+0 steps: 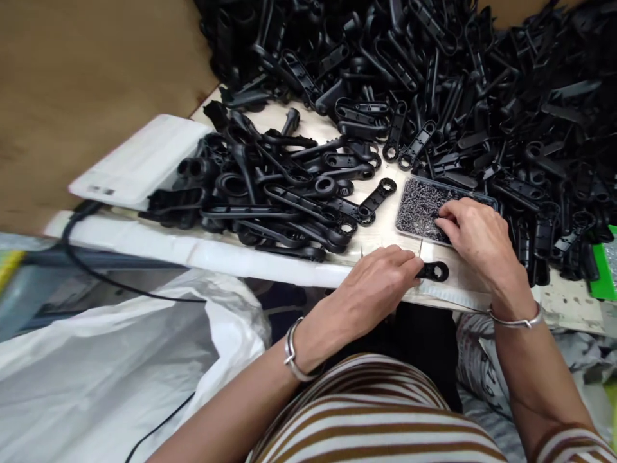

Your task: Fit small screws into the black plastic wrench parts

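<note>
Head view: left hand (373, 280) pinches one black part (435, 271), apparently unfinished, while right hand (477, 238), grip unclear, is at the small-piece tray (418, 236), heaped parts (284, 199) seemingly remaining.

Bench (385, 231) has a pale top and a white front edge (212, 254). Plain brown panel (106, 77), looks like cardboard, along the bench's left side, more brown (525, 10) beyond it. Blue-grey rail (135, 258) below the bench, light's pretty even.
</note>
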The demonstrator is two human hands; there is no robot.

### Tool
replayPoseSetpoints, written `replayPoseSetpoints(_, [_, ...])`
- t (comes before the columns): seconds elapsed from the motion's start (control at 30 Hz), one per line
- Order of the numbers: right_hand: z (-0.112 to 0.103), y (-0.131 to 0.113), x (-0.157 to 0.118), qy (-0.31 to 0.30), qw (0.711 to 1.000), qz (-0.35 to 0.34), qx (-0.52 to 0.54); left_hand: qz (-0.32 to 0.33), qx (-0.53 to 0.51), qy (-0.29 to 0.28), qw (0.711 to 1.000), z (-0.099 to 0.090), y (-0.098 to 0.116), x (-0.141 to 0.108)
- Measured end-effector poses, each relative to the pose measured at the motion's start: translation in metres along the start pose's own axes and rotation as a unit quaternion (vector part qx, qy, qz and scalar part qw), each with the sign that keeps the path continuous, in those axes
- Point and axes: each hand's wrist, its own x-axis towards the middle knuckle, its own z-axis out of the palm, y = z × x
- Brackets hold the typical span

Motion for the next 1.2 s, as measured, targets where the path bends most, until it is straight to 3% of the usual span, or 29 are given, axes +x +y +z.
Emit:
replayPoseSetpoints(0.1, [-0.012,0.007,-0.024,-0.01,0.992,-0.018,0.122,0.003,-0.015,0.012,1.0,0.001,-0.001,-0.002])
replayPoseSetpoints(0.2, [-0.013,0.008,-0.059,-0.083,0.967,-0.014,0.241,0.008,-0.017,0.029,0.999,0.005,-0.001,-0.004])
replayPoseSetpoints(0.37, [0.013,-0.007,-0.094,-0.036,0.955,0.059,0.288,0.011,-0.013,0.042,0.999,0.014,0.003,-0.004])
replayPoseSetpoints(0.6, [0.029,-0.016,-0.09,0.001,0.951,0.11,0.288,0.009,-0.01,0.056,0.998,0.02,0.006,-0.005])
replayPoseSetpoints(0.87, [0.018,0.004,-0.082,-0.114,0.94,0.052,0.317,-0.009,-0.029,0.031,0.999,0.016,0.004,-0.001])
replayPoseSetpoints(1.2, [0.017,0.01,-0.078,-0.162,0.933,0.042,0.319,-0.015,-0.038,0.015,0.999,0.012,0.004,0.001])
